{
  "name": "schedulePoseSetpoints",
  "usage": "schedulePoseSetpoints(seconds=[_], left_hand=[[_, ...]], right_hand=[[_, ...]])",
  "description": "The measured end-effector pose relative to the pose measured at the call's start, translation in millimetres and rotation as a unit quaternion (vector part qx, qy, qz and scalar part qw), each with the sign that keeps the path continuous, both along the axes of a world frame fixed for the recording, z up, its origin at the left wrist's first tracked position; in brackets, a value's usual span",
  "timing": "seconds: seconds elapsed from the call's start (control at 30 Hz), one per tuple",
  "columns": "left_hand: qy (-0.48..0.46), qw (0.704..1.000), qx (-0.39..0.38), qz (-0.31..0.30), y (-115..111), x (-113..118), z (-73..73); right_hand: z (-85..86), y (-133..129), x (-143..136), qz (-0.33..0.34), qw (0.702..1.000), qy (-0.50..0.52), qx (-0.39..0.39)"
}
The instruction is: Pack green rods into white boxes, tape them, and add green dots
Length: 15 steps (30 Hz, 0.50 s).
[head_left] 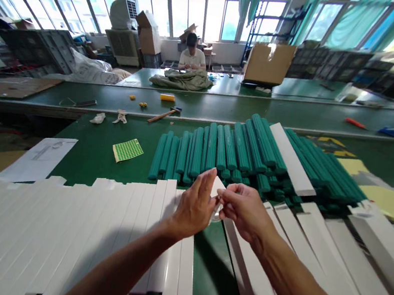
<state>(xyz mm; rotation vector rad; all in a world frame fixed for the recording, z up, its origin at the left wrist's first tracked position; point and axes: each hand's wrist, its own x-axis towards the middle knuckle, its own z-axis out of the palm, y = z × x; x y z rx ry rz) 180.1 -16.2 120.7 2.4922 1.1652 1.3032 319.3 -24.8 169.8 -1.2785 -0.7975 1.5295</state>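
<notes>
Over the gap between two groups of long white boxes, my left hand [195,203] is raised with its fingers straight and together, its thumb side against the end of a narrow white box [217,186]. My right hand [243,207] pinches at that same end with thumb and fingertips, touching the left thumb. Most of this box is hidden behind the hands, and a pale, shiny bit shows below the fingertips. Closed white boxes [91,230] lie side by side under my left forearm. More white boxes [299,257], some with ends apart, lie beneath my right forearm.
Ribbed green rolls [212,145] are piled beyond my hands, with one white box [292,159] across them. A green sticker sheet [128,149], paper [40,158] and a hammer [162,115] lie to the left. Another person [193,58] sits at the far table.
</notes>
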Motion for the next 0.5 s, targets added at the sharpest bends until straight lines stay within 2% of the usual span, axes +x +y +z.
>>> schedulePoseSetpoints(seconds=[0.07,0.17,0.23,0.33,0.43,0.5], left_hand=[[-0.002,1.0,-0.002,0.007,-2,-1,0.3],[-0.007,1.0,-0.025,-0.004,-2,-4,0.8],[-0.022,0.999,-0.036,-0.032,-1,-8,1.9],[-0.051,0.991,-0.067,-0.102,0,-15,3.7],[-0.068,0.983,-0.11,-0.133,0,-17,-2.3],[-0.09,0.985,-0.119,-0.083,1,-10,-12.5]], right_hand=[[2.6,1,3,0.026,0.999,0.019,-0.007],[-3.9,-4,4,0.013,0.999,0.002,0.032],[-17.1,-8,3,-0.017,0.997,-0.034,0.075],[-50.4,-11,-1,-0.06,0.982,-0.109,0.139],[-92.5,-11,-7,-0.084,0.94,-0.266,0.194],[-117.3,-10,-11,-0.061,0.872,-0.423,0.238]])
